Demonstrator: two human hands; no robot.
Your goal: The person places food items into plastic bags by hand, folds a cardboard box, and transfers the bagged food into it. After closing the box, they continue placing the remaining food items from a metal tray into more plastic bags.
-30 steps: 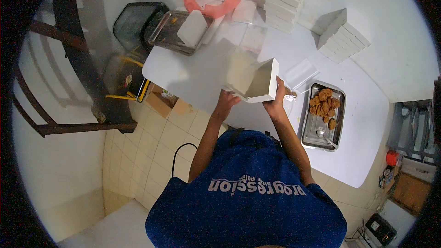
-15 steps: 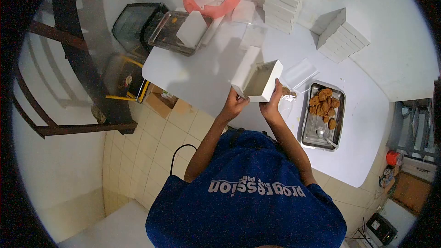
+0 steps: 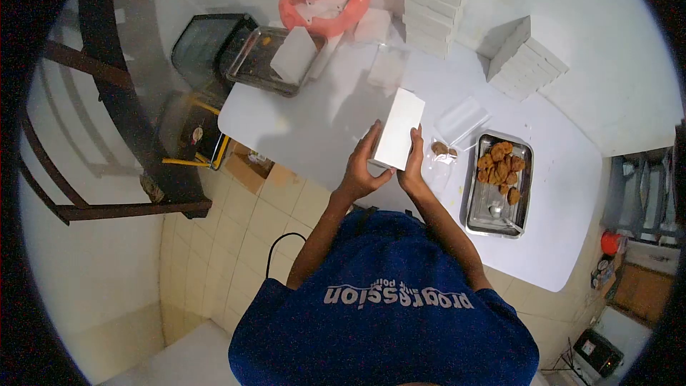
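Observation:
A white cardboard box (image 3: 400, 127) is held between my two hands over the near part of the table, its lid folded down. My left hand (image 3: 362, 169) grips its left side, with the thumb at the bottom corner. Along the right side, my right hand (image 3: 412, 164) presses with its fingers. Just right of the hands lies a clear plastic bag (image 3: 438, 170) with some brown pieces (image 3: 443, 149) in it. Further right, a metal tray (image 3: 529, 200) holds several fried brown pieces (image 3: 502, 164) and a spoon or tongs (image 3: 500, 212).
White boxes (image 3: 432, 14) are stacked against the wall, with a second leaning stack (image 3: 525, 64) to their right. A second metal tray (image 3: 246, 71) carries a white block (image 3: 294, 56), beside a red plastic bag (image 3: 357, 11). Clear plastic sheets (image 3: 463, 120) lie on the white table (image 3: 300, 129).
The box was open with its lid raised; now the lid is folded over and closed. Both hands have come closer together around its sides.

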